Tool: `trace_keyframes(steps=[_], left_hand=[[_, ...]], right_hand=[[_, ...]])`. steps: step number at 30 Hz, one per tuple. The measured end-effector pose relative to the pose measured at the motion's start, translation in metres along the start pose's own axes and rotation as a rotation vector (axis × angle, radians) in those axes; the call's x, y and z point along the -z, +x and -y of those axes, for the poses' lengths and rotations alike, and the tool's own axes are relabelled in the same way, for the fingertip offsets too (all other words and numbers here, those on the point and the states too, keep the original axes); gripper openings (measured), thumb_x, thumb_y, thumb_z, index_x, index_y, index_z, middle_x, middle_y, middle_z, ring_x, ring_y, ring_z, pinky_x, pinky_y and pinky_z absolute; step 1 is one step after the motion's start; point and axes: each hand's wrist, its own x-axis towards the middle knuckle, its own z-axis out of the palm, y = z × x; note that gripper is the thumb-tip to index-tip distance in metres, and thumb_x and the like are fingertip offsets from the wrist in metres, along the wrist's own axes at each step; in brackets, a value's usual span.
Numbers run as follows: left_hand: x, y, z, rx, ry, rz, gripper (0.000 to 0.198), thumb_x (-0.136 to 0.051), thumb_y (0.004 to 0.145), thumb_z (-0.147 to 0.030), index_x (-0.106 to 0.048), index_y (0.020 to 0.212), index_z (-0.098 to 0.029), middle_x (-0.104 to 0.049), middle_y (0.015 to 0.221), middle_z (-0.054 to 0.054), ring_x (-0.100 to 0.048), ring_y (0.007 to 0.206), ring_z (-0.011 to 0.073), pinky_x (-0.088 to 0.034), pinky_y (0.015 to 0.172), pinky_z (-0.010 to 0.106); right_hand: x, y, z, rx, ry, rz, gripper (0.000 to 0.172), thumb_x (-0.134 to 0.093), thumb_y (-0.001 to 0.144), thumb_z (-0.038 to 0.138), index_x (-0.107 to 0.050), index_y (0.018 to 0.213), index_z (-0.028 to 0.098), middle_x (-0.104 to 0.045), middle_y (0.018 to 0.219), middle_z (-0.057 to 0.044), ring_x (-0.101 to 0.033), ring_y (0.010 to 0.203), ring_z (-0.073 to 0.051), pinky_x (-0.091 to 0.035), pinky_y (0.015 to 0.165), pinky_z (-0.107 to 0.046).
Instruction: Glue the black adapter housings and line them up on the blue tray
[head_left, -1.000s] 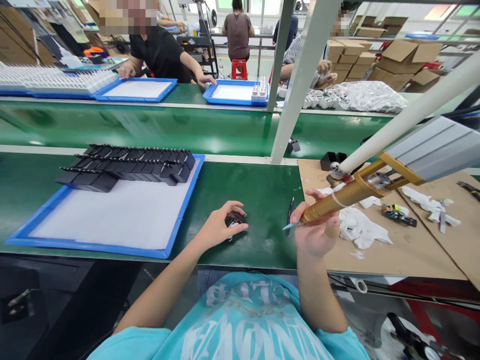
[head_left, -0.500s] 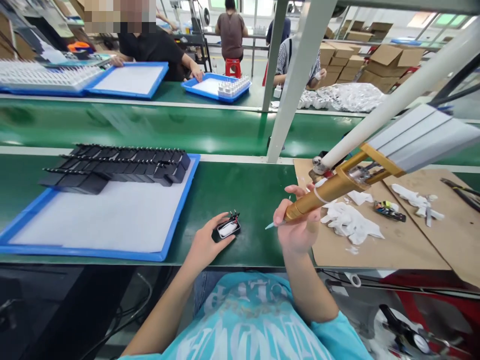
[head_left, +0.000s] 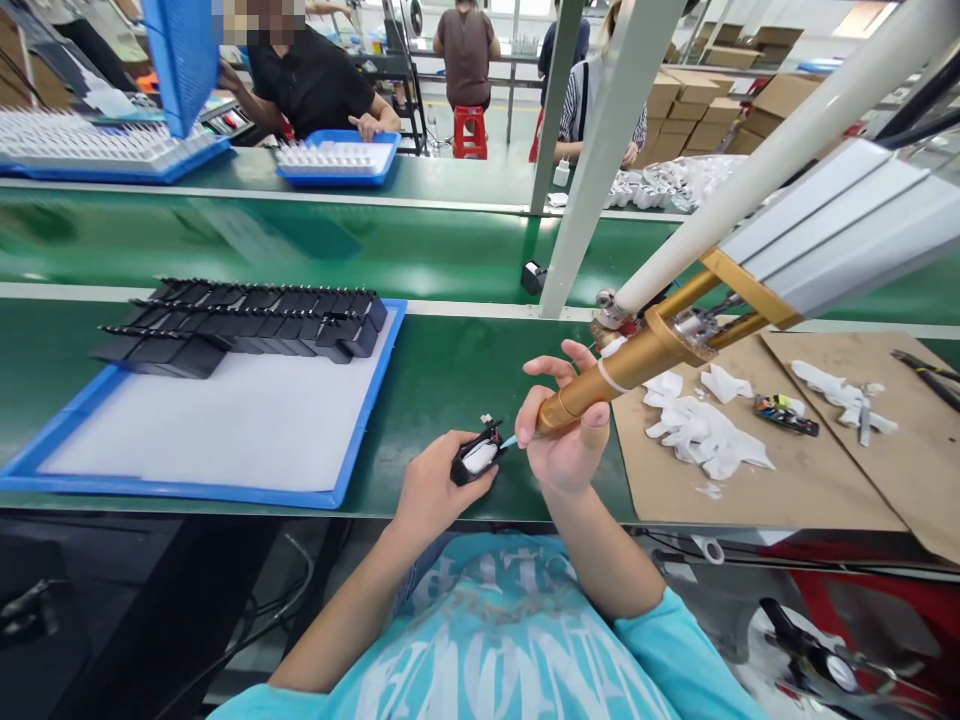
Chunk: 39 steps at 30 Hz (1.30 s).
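Note:
My left hand (head_left: 435, 488) grips a small black plastic housing (head_left: 463, 470) by its sides, just over the green bench. A white block lies inside it, and thin red and black wires show at its far end. Wrapped round the front of a gold-coloured dispensing gun (head_left: 592, 392) is my right hand (head_left: 564, 440), some of its fingers raised. The gun's pale blue nozzle tip (head_left: 509, 441) is at the right edge of the housing; whether it touches is too small to tell.
To the left, a blue tray (head_left: 346, 440) lined with white holds rows of black housings (head_left: 255, 318). Brown cardboard (head_left: 750, 505) on the right carries crumpled white gloves (head_left: 705, 435) and pliers (head_left: 926, 378). A metal post (head_left: 592, 190) rises behind the bench. One black piece (head_left: 533, 277) lies beside it.
The gun has come left and its nozzle now meets the housing's right edge. My left hand has shifted right and tilted the housing. Across the bench, a co-worker has raised an empty blue tray.

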Motion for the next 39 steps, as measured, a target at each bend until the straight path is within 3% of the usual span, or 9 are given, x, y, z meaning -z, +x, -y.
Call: trace_keyframes(steps=[7,14,18,24,32,36,39], left_hand=[[0.003,0.003,-0.008,-0.009,-0.028,0.006,0.025,-0.068,0.08,-0.033,-0.059,0.1,-0.023,-0.07,0.085,-0.001,-0.067,0.073,0.0161,-0.05,0.066,0.026],[0.002,0.002,-0.007,0.032,-0.051,0.012,0.024,-0.068,0.079,-0.034,-0.058,0.099,-0.023,-0.07,0.084,-0.001,-0.065,0.07,0.0155,-0.048,0.063,0.026],[-0.004,0.004,-0.005,0.088,-0.054,0.028,0.026,-0.068,0.079,-0.036,-0.058,0.099,-0.023,-0.07,0.083,-0.001,-0.064,0.066,0.0153,-0.047,0.06,0.025],[-0.016,0.01,-0.011,0.039,-0.117,0.006,0.024,-0.068,0.077,-0.031,-0.061,0.099,-0.023,-0.07,0.084,-0.001,-0.065,0.069,0.0163,-0.047,0.061,0.025],[-0.02,0.012,-0.012,-0.042,-0.186,-0.047,0.026,-0.069,0.074,-0.027,-0.06,0.099,-0.023,-0.071,0.092,0.001,-0.068,0.08,0.0187,-0.05,0.07,0.027],[-0.02,0.013,-0.012,-0.056,-0.168,-0.039,0.027,-0.069,0.075,-0.028,-0.06,0.1,-0.023,-0.072,0.094,0.001,-0.068,0.082,0.0186,-0.049,0.07,0.027],[-0.02,0.017,-0.008,0.025,-0.082,-0.001,0.027,-0.067,0.079,-0.033,-0.059,0.103,-0.024,-0.072,0.094,0.001,-0.069,0.082,0.0194,-0.048,0.069,0.027]], right_hand=[[0.001,-0.001,0.001,0.028,-0.006,0.009,0.033,-0.053,0.086,0.058,-0.052,0.093,0.026,-0.066,0.099,0.0,-0.053,0.037,-0.004,-0.033,0.028,-0.019],[-0.003,-0.001,0.003,0.022,-0.047,-0.039,0.049,-0.05,0.082,0.065,-0.051,0.115,0.029,-0.066,0.105,-0.004,-0.05,0.036,-0.005,-0.034,0.026,-0.022],[-0.008,-0.002,0.002,0.013,-0.024,-0.039,0.047,-0.05,0.082,0.065,-0.05,0.113,0.029,-0.065,0.104,-0.003,-0.05,0.036,-0.004,-0.034,0.028,-0.021],[-0.017,-0.004,-0.002,-0.019,0.008,-0.005,0.049,-0.05,0.082,0.066,-0.048,0.116,0.03,-0.066,0.103,-0.003,-0.051,0.036,-0.005,-0.036,0.028,-0.021],[-0.019,-0.005,-0.001,0.032,0.057,0.042,0.033,-0.05,0.086,0.059,-0.05,0.094,0.027,-0.064,0.101,-0.001,-0.052,0.035,-0.005,-0.035,0.026,-0.019],[-0.02,-0.004,0.0,0.018,0.048,0.025,0.039,-0.05,0.084,0.063,-0.048,0.105,0.03,-0.062,0.108,-0.002,-0.051,0.038,-0.005,-0.034,0.027,-0.02],[-0.019,-0.003,0.0,0.037,0.02,-0.014,0.04,-0.048,0.084,0.063,-0.046,0.109,0.032,-0.059,0.119,-0.004,-0.051,0.04,-0.005,-0.037,0.03,-0.022]])
